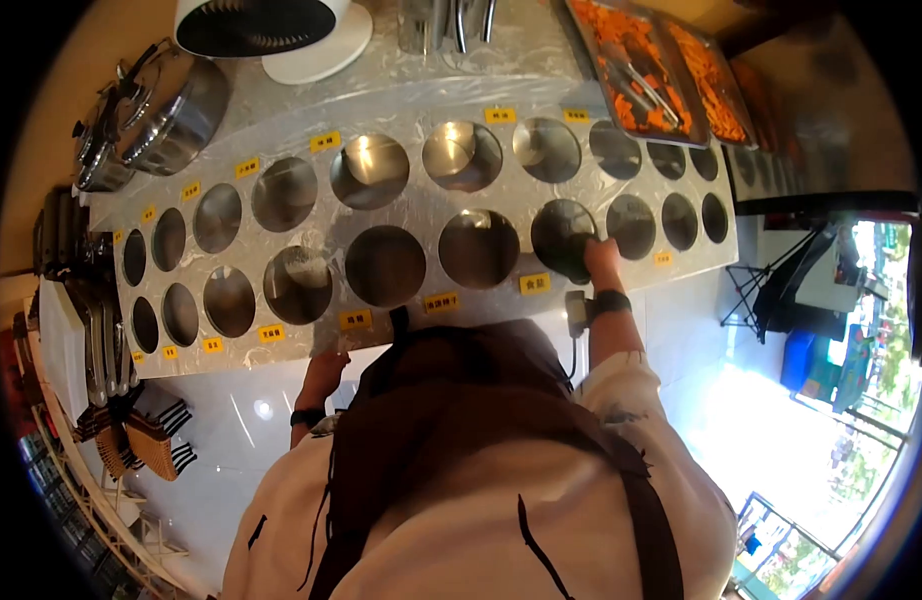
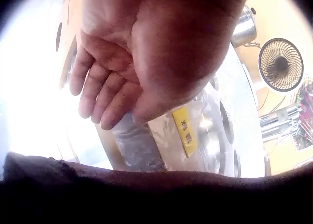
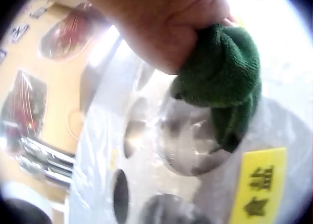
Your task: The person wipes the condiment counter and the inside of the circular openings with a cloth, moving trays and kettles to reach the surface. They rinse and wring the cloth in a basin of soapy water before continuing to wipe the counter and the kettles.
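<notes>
Idling at the near edge of the counter (image 1: 421,215): left hand (image 1: 324,376), fingers loosely bent, nothing held | just left of right hand: yellow label (image 1: 534,285) | right hand (image 1: 603,262): gripping green cloth (image 3: 222,70) at round well (image 3: 188,148) below it | step, judged: wiping well | next: likely calls for working cloth around inner wall.

Floor: pale, glossy tiles (image 1: 236,425), by which spots of overhead light are reflected and, at the right, a broad patch of glaring daylight (image 1: 736,425) is thrown back. Wall: tan (image 3: 63,99), hung with printed food pictures (image 3: 71,35). Furniture and openings: crossed-leg black furniture (image 1: 789,288) is set at the right near a dark-framed window (image 1: 886,330), through which greenery is seen; a brown woven-looking piece (image 1: 146,448) is placed at the left.
</notes>
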The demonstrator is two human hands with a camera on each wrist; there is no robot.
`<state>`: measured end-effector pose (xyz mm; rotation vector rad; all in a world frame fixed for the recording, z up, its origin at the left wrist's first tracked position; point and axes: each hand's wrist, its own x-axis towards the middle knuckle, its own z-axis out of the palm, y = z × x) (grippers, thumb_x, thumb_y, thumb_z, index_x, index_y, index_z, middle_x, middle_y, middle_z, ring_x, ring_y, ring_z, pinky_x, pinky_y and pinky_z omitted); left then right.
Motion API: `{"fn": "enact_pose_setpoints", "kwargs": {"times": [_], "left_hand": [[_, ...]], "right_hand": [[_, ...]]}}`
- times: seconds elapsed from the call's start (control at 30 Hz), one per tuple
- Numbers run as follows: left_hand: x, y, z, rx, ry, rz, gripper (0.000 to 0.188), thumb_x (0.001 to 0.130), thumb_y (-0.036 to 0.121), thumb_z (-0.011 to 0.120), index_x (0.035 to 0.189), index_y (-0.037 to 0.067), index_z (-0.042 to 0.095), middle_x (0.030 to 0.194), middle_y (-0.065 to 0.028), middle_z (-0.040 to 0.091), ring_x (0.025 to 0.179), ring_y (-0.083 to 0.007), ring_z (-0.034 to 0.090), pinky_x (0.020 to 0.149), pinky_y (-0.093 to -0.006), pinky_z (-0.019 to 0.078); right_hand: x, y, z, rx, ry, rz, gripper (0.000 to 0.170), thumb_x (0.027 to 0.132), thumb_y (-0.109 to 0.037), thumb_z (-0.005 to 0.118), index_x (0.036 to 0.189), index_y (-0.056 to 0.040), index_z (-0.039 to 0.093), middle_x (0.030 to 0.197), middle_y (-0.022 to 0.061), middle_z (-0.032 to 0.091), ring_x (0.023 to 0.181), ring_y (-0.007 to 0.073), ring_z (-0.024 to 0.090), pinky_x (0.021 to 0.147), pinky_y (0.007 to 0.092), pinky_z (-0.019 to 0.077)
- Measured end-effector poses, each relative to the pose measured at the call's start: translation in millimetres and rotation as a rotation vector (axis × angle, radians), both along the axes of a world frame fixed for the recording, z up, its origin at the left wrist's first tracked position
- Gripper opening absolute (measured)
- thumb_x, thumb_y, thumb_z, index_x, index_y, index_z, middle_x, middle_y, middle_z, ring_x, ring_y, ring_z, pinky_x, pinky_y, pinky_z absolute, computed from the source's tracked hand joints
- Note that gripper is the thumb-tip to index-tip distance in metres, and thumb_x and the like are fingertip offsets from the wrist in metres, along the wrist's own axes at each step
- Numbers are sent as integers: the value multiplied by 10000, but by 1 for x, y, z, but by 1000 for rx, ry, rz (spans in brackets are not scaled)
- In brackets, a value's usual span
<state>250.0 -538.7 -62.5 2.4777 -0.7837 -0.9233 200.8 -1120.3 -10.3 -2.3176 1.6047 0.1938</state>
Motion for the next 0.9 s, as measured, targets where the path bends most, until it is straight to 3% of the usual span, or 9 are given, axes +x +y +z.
{"fn": "enact_pose_setpoints", "kwargs": {"times": [0.07,0.1,0.2,0.27,0.33,0.43,0.6,0.7,0.9], "left_hand": [[2,-5,12,-13,-19,-10,145,841,161,527,888,88,644,907,-200,628,860,-373,606,732,-445,492],[3,-6,15,8,-8,-25,150,843,165,526,892,87,644,911,-200,628,870,-372,605,738,-443,492],[7,-10,19,39,3,-92,170,850,180,523,921,82,643,918,-208,627,881,-377,605,757,-444,492],[6,-22,30,88,188,231,183,854,191,523,948,79,633,916,-216,625,873,-380,606,776,-449,489],[-3,-17,8,-85,14,235,197,861,190,511,952,46,610,863,-220,629,821,-384,615,754,-461,496],[-12,-8,-29,263,-210,-242,158,835,124,497,905,26,598,735,-190,625,709,-368,624,649,-471,502],[-25,-68,33,-57,-122,-7,94,785,93,538,850,51,591,806,-163,621,785,-346,611,661,-436,486],[-27,-102,58,1,-52,17,145,798,89,518,904,39,604,844,-165,635,786,-332,624,671,-412,500],[-45,-120,57,73,-14,145,204,837,103,521,967,-15,623,906,-163,660,792,-264,662,709,-337,529]], "right_hand": [[-10,-48,-35,138,-37,394,340,836,-244,541,1048,21,563,1013,239,627,917,351,626,802,395,494],[8,-26,-7,469,-680,-209,397,826,-339,602,883,54,613,859,170,648,838,282,626,733,352,482],[48,-13,47,517,-1056,-326,325,857,-298,606,873,26,595,794,95,618,730,190,579,674,306,472],[81,-12,50,531,-1436,-384,242,871,-247,621,868,-10,574,766,48,581,681,136,521,636,273,447],[113,-7,57,292,-1355,-270,237,873,-184,626,996,-4,533,883,57,574,776,134,525,711,256,441],[167,8,19,196,-1345,80,313,824,-106,642,1090,2,516,1031,104,537,930,214,512,850,317,424],[240,34,-15,-82,-949,937,422,763,-117,620,1175,-88,534,1096,131,537,1051,326,488,912,419,393],[242,25,-4,-258,-531,1175,413,785,-190,577,1193,-131,547,1060,100,539,1048,278,491,889,405,393],[219,-48,8,-204,-404,1268,448,813,-194,533,1257,-143,507,1088,104,509,1088,276,466,915,410,387]]}}
